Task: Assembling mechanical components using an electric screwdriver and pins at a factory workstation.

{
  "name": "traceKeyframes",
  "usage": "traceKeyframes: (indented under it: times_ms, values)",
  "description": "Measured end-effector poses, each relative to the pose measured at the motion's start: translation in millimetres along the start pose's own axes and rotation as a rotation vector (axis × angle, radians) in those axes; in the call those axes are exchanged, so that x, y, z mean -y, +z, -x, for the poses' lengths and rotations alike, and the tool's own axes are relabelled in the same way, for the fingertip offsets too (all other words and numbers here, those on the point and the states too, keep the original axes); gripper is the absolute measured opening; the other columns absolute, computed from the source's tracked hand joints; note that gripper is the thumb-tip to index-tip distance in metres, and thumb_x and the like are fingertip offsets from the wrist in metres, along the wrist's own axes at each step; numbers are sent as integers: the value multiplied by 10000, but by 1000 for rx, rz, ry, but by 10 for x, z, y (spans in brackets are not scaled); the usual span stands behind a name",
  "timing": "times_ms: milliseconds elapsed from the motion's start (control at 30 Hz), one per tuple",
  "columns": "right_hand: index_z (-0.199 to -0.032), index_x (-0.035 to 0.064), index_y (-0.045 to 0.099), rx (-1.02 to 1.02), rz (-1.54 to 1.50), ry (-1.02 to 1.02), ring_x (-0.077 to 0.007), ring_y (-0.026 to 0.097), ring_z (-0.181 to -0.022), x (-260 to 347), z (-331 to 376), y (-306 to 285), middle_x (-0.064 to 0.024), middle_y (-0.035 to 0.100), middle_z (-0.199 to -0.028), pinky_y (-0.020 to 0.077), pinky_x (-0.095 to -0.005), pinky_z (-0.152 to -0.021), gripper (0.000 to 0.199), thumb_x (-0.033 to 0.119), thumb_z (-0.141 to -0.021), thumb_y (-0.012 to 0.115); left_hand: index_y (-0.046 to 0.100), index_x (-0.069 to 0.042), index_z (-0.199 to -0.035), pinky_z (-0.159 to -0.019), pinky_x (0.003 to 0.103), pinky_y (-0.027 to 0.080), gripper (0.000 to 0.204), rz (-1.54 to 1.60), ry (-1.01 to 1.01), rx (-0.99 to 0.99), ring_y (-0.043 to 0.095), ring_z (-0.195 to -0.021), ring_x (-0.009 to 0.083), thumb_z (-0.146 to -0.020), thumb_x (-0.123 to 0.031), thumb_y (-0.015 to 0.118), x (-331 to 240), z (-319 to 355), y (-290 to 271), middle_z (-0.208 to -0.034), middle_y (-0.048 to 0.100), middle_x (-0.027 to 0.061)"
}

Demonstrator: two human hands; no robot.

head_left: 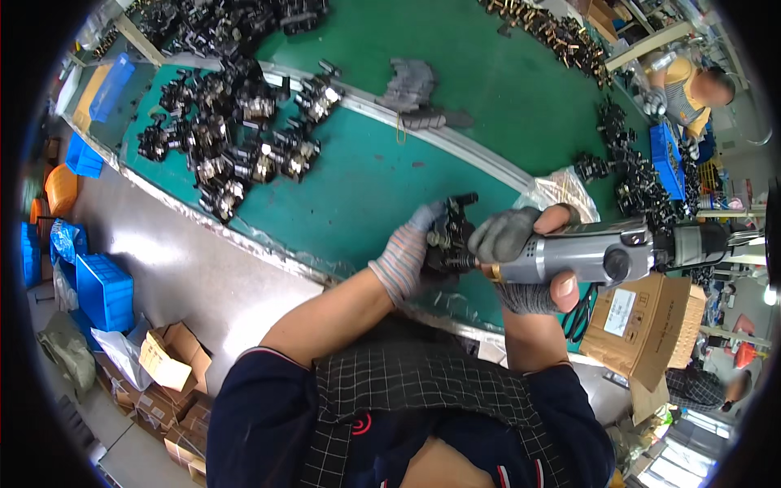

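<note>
My left hand point(401, 259), in a striped knit glove with grey fingertips, is closed round a black metal part point(452, 237) with stubby protrusions, just above the near edge of the green bench. My right hand point(511, 237), in a grey glove that leaves the thumb and a fingertip bare, grips a grey power screwdriver point(579, 254). The tool lies level, its brass-coloured nose pointing left against or very near the part; whether they touch is hidden by the fingers. A crumpled clear plastic bag point(561, 190) lies just behind the tool.
Many similar black parts point(244, 106) are heaped at the far left of the bench point(350, 195). Grey gloves point(411, 85) lie by a metal strip. An open carton point(634, 325) stands at right, near a blue bin point(667, 161). Co-workers point(691, 89) are at right. Blue crates point(104, 289) stand left.
</note>
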State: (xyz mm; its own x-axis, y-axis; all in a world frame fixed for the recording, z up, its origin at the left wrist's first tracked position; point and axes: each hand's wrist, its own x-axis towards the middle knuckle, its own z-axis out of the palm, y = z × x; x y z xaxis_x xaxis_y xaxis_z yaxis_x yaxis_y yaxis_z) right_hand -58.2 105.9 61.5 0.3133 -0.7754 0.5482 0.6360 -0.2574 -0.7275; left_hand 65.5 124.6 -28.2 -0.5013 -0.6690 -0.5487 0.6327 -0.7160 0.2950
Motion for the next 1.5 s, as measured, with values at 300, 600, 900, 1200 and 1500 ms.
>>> traceKeyframes:
  times_ms: [300,600,900,1200,1500]
  values:
    - [-1367,85,377,-675,271,-232,-255,608,-874,562,-566,-605,-114,631,-966,493,-414,-790,787,598,-813,596,587,-141,-1024,-748,406,509,375,-86,-21,3,616,-832,256,-866,-481,582,-721,-288,65,-936,634,97]
    - [-1157,52,618,-795,1741,517,-201,589,-979,843,502,-3307,-114,651,-1050,458,-334,-885,434,406,-908,580,543,-68,-1204,-931,483,464,411,-268,780,-102,565,-1052,287,-944,-377,465,-4230,-846,-803,-1167,589,122]
    - [-1266,63,447,-804,1270,706,-197,592,-976,863,380,-3962,-97,601,-1119,490,-313,-863,536,8,-786,677,624,-22,-1113,-812,362,504,361,-1102,956,62,623,-918,208,-872,-290,624,-2772,-411,440,-998,668,103]
    - [-1175,97,520,480,1192,387,-251,614,-905,-132,19,-862,-112,575,-1067,510,-322,-795,475,90,-743,719,663,-73,-1000,-819,371,504,259,-2173,893,-213,621,-941,303,-811,-249,677,-1819,150,-155,-987,656,146]
    - [-1178,118,551,202,1712,-23,-299,530,-1114,-950,-225,-1240,-103,560,-1195,397,-439,-993,479,304,-763,703,625,-106,-1066,-828,416,495,370,-2288,922,-464,599,-968,323,-803,-364,657,-1509,-475,-133,-1047,615,153]
